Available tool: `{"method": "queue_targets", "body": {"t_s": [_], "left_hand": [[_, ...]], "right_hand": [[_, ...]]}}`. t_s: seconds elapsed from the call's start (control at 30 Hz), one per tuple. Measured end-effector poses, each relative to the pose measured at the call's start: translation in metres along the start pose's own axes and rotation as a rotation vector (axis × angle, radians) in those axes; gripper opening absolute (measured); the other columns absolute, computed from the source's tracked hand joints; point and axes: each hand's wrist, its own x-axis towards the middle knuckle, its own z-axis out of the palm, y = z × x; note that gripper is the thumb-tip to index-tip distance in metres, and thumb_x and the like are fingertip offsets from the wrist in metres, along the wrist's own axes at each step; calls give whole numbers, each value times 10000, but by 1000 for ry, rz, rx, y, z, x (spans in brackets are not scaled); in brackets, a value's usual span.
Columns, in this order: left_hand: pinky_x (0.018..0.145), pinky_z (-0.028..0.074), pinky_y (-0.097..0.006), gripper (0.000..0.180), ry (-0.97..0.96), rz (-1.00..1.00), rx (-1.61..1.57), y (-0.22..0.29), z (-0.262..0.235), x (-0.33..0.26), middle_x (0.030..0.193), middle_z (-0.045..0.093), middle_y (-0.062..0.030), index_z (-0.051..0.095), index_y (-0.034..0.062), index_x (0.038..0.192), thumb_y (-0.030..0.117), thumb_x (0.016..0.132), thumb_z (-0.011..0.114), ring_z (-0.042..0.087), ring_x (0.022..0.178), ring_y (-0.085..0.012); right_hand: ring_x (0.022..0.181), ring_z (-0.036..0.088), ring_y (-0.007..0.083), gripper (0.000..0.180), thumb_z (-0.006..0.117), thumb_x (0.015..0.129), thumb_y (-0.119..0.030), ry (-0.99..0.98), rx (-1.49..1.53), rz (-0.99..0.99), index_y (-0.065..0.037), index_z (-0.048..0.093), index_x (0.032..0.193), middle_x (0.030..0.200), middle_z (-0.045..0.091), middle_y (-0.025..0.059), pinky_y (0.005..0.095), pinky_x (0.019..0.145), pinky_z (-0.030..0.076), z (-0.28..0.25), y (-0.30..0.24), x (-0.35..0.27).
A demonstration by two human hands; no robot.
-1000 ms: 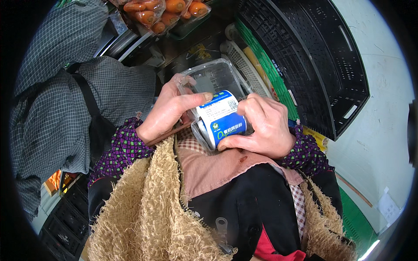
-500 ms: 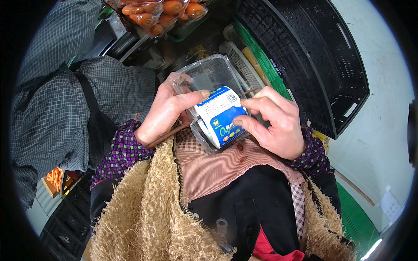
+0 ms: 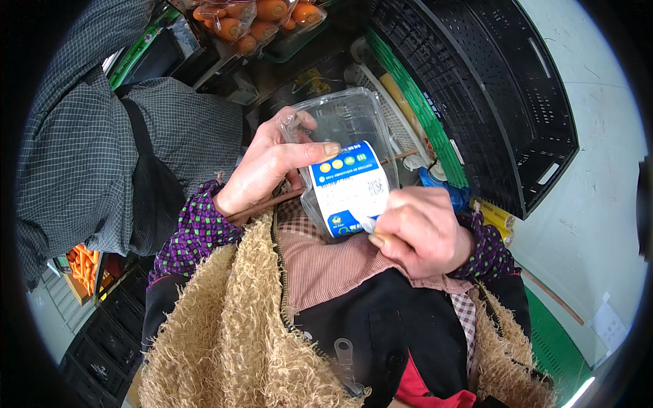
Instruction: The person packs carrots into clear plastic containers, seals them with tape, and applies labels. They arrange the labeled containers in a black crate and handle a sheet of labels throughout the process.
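Note:
In front of my chest is a clear plastic box (image 3: 360, 112) with a roll of blue-and-white labels (image 3: 350, 194) sitting in it. My left hand (image 3: 275, 156) grips the box's left side, its thumb pressing on the top of the label roll. At the roll's lower right, my right hand (image 3: 422, 231) is closed, thumb and forefinger pinching the corner of a label. Slight motion blur softens the right hand. A thin brown stick or strip (image 3: 401, 156) passes behind the box; its middle is hidden.
Bagged carrots (image 3: 262, 20) lie at the top. Black crates (image 3: 469, 88) stand upper right, beside a green crate edge (image 3: 408, 95). To the left is a person in a dark checked garment (image 3: 81, 156). More carrots (image 3: 83, 268) sit in a box at lower left.
My right hand has moved down from the label's right edge and now pinches its lower corner. The labels have shifted downward on the roll, bringing the coloured dots into view under my left thumb.

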Motion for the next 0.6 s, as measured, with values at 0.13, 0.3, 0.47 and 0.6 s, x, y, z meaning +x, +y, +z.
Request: {"method": "queue_targets", "body": {"t_s": [0.13,0.3,0.47,0.6], "left_hand": [[458,419,-205,473,-21,-31,-16,2,0,3,817,616,-62,513,-5,1046,246,735,766,595,668,-107],[461,437,-203,413,-26,-83,4,3,5,7,828,625,-71,531,-4,1016,241,759,741,608,670,-116],[397,438,-205,346,26,-158,-20,7,13,19,778,622,-92,547,-30,961,225,796,713,602,565,-121],[362,440,-199,314,18,-130,-40,3,15,20,741,622,-98,557,-37,944,216,817,691,599,508,-128]], "right_hand": [[538,542,237,209,694,660,-55,-107,-105,-46,-33,538,799,705,506,73,347,483,439,-10,-10,1],[563,553,223,217,695,664,-57,-90,-113,19,-26,534,807,719,503,75,337,485,449,-13,-12,-15],[535,525,225,325,809,661,-142,71,-150,210,-34,537,804,694,503,76,329,465,410,-22,5,-8],[538,534,224,315,821,669,-124,138,-167,301,-39,531,758,698,507,73,320,466,414,-19,5,-13]]}}
